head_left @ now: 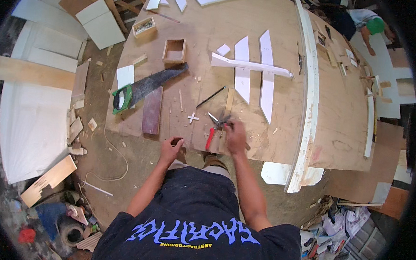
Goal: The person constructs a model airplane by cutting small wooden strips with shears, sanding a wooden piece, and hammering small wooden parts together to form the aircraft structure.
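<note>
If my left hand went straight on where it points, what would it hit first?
Your left hand would probably meet the small white cross on the table, though hand height is unclear.

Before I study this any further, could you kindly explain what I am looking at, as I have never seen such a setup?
There is no machine here: a person works with two bare hands. The single picture comes from a wide fisheye camera worn on the head, looking down, so straight edges bend near the rim. On the wooden table lie a green-handled saw, an open wooden box, a small white cross and a long white piece crossed by two white strips. The right hand is at the dark end of a red-handled tool; how firmly it grips is unclear. The left hand is by the near edge, with nothing clearly visible in it.
</note>
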Demonstrator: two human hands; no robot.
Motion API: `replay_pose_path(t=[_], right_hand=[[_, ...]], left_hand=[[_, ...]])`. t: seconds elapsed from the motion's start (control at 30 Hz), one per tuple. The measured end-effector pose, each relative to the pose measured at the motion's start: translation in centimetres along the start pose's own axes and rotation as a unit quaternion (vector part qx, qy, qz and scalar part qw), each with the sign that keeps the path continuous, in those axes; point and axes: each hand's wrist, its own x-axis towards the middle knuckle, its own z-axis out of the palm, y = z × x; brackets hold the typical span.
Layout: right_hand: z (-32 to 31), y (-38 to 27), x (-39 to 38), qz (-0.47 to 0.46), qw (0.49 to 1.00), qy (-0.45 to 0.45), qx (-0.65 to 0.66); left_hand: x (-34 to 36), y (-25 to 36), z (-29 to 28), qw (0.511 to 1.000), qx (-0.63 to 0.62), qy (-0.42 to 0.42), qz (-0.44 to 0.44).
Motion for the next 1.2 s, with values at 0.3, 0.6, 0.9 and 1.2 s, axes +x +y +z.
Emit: replay_pose_path(t=[0.3,0.6,0.9,1.2], right_hand=[[11.8,-7.0,4.6,-0.064,0.989,0.009,-0.130],[11.3,-5.0,6.8,0.047,0.996,0.042,-0.063],[12.6,-5.7,11.1,-0.010,0.995,0.024,-0.093],[16.0,-8.0,15.8,-0.038,0.994,0.012,-0.098]], left_hand=[[10.0,1.9,-3.5,0.997,0.042,-0.007,0.063],[14.9,1.6,-3.1,0.988,0.052,-0.131,0.061],[17.9,5.4,-0.3,0.986,0.032,-0.135,0.090],[15.4,5.4,-5.6,1.000,0.013,0.017,-0.012]])
